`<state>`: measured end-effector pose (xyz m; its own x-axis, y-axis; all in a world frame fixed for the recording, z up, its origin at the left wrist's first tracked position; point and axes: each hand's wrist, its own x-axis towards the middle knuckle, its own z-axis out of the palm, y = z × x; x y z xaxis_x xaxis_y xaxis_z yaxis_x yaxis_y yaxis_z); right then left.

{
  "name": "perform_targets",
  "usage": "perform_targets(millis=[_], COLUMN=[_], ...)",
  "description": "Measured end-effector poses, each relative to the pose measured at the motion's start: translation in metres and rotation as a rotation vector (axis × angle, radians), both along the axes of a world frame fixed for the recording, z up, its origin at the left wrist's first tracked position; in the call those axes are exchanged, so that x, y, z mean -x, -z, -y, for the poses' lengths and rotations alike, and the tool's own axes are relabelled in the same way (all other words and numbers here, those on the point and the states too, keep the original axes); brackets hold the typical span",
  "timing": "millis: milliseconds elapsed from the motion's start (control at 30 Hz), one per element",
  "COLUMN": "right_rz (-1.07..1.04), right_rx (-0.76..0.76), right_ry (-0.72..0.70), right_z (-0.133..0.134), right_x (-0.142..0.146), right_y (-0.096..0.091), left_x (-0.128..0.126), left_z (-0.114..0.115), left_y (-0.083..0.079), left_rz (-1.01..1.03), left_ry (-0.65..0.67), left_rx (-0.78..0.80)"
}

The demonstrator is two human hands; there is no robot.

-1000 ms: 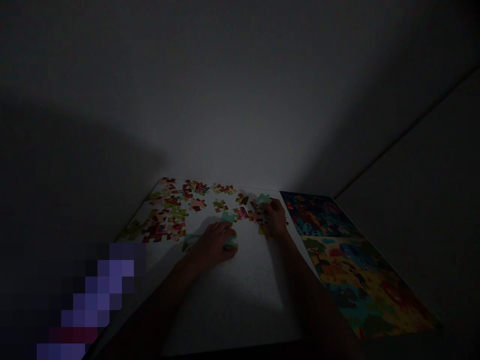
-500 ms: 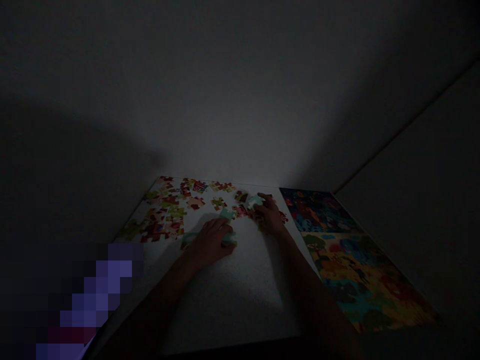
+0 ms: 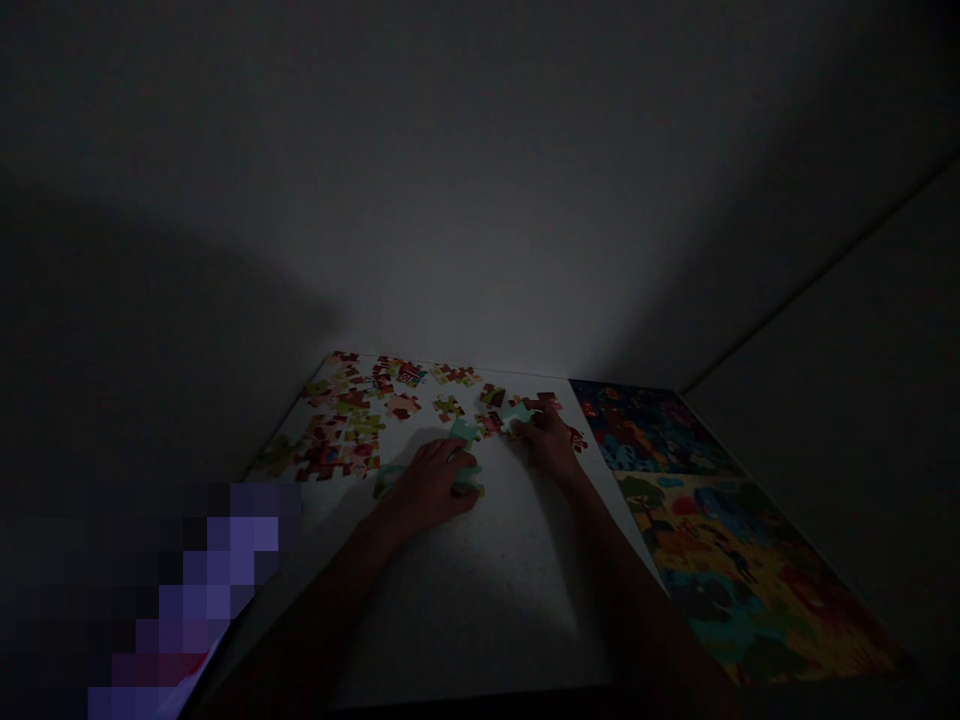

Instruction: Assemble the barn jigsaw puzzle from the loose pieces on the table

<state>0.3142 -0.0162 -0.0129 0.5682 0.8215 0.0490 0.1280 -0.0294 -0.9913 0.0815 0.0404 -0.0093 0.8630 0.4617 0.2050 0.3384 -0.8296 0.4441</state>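
Since the last frame: whole scene shifted slightly right in the head view, so most apparent motion is camera. Real motion only at the right hand (image 3: 551, 445), drawn a little down and in toward centre, pale green jigsaw piece (image 3: 515, 416) pinched between thumb and fingertips, at or just above the surface; cannot tell which in this light. Gap to the left hand (image 3: 436, 490) slightly narrower, hands apart. Left hand low, fingers curled over a second pale green piece (image 3: 468, 478); pinch or plain rest cannot be told in the shadow. Third pale green piece (image 3: 465, 431) just beyond those fingers, fourth (image 3: 387, 480) just left of the hand, dim. Loose red, yellow and green jigsaw pieces (image 3: 341, 430) scattered over the far part of the white counter (image 3: 480, 610), a few right beside the right hand. Two printed picture sheets, dark blue (image 3: 649, 428) and yellow-green (image 3: 724, 565), lying end to end along the counter's right side, well clear of the left hand.
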Motion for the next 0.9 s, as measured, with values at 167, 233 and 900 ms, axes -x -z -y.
perform_targets(millis=[167, 233, 900], right_rz=[-0.077, -0.106, -0.028], right_rx=[0.058, 0.048, 0.119], right_ry=[-0.062, -0.08, -0.226], right_z=[0.023, 0.03, 0.033], right_x=[0.014, 0.018, 0.017], right_y=[0.002, 0.002, -0.011], left_x=[0.001, 0.002, -0.005], left_z=[0.0, 0.0, 0.003], left_y=[-0.001, 0.0, -0.001], left_rz=[-0.01, -0.009, -0.027], left_ry=[0.008, 0.009, -0.037], left_rx=[0.005, 0.003, 0.008])
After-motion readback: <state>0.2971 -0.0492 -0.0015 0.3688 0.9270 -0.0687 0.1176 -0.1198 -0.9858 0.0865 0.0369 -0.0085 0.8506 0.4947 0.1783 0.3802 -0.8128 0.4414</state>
